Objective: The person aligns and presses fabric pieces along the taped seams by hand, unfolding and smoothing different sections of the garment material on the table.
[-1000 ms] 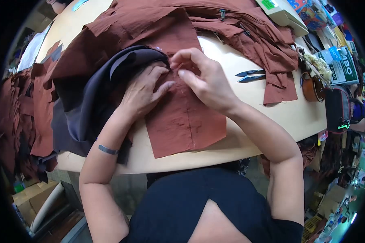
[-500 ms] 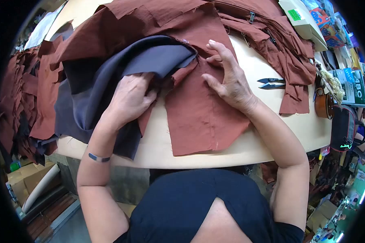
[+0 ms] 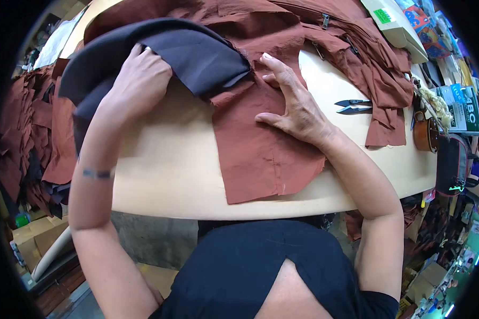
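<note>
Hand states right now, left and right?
Left hand: closed on the dark navy fabric piece, holding it up.
Right hand: open, fingers spread, on the rust-brown fabric panel, not gripping.

Looks out from the person's head, forward and steeply down, over the dark top (image 3: 250, 260) at six o'clock. Faces the worktop (image 3: 165, 165) from just above, near enough to take in the left hand (image 3: 141, 80) at ten o'clock, the right hand (image 3: 298, 109) at two o'clock and both bare arms. Spans very wide, rounding off into black at the corners and bowing the worktop's near edge. Reaches beyond to a cardboard box (image 3: 40, 236) at eight o'clock, a dark bag (image 3: 452, 165) at three o'clock and a pale box (image 3: 396, 32) at two o'clock.
</note>
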`<state>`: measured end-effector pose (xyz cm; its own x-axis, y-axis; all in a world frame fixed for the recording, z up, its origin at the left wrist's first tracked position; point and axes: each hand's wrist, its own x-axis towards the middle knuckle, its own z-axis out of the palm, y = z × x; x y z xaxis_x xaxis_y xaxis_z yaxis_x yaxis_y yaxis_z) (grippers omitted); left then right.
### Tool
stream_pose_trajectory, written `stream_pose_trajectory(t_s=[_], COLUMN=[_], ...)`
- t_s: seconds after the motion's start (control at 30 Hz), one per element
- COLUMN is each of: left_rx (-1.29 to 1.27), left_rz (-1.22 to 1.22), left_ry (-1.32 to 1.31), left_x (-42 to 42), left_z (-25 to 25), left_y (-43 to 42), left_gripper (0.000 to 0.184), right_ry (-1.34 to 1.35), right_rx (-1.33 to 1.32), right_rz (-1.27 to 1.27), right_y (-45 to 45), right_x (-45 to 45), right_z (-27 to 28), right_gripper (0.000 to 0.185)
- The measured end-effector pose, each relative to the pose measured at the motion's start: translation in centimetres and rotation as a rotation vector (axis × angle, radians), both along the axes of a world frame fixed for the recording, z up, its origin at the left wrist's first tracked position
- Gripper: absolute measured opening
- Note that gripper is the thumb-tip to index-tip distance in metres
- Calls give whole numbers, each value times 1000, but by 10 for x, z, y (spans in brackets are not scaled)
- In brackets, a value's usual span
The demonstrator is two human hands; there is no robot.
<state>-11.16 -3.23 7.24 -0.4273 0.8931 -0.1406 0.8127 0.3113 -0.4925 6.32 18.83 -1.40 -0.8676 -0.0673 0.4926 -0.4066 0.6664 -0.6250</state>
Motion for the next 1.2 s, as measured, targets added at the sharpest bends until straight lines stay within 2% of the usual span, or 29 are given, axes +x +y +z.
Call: stream_pose_trajectory(t_s=[0.07, 0.13, 0.2, 0.3, 0.33, 0.4, 0.43, 0.47, 0.53, 0.63, 0.73, 0.77, 0.87, 0.93, 1.0, 1.03, 1.13, 1.2], left_rx=[351, 819, 837, 775, 789, 784, 760, 791, 726, 716, 599, 617, 669, 718, 741, 761, 795, 798], left_rz=[110, -28, -47, 23, -6, -223, -278, -275, -423, -398, -121, -74, -64, 24, -35, -38, -52, -73], left_ry=[-267, -764, -652, -444, -436, -203, -289, -496, -345, -539, -718, -775, -703, -616, -442, -473, -525, -492], left_x=[58, 79, 96, 66, 55, 35, 25, 15, -3, -9, -2, 2, 16, 30, 36, 35, 32, 30], left_z=[35, 26, -1, -60, -71, -82, -81, -86, -84, -79, -60, -55, -56, -69, -81, -83, -90, -91], left_y=[9, 17, 39, 59, 61, 63, 61, 61, 61, 63, 74, 75, 81, 82, 80, 80, 78, 78], left_gripper=[17, 16, 19, 27, 27, 28, 31, 36, 41, 39, 35, 28, 26, 32, 34, 34, 33, 33], right_ry=[-40, -109, -106, -18, 18, 89, 121, 136, 169, 209, 62, 55, 19, -5, -24, -61, -236, -122], right_rx=[-89, -229, -211, -64, 7, 146, 212, 245, 316, 450, 352, 339, 318, 292, 284, 260, -36, -229], right_rz=[-10, 1, -28, -18, -30, -56, -95, -85, -61, 70, 176, 206, 251, 253, 252, 260, 130, -48], right_y=[1, 2, 2, -1, -1, -1, -1, -1, 0, 0, -7, -7, -7, -8, -8, -8, -6, -6], right_x=[0, -1, 0, 2, 2, 2, 3, 3, 4, 12, 32, 39, 60, 68, 71, 68, 45, 14], right_z=[-1, -1, 1, 1, 1, -1, 0, -1, -1, 4, 10, 13, 14, 14, 17, 23, 30, 22], right_gripper=[95, 91, 87, 84, 85, 85, 84, 82, 77, 69, 50, 51, 52, 51, 51, 48, 43, 32])
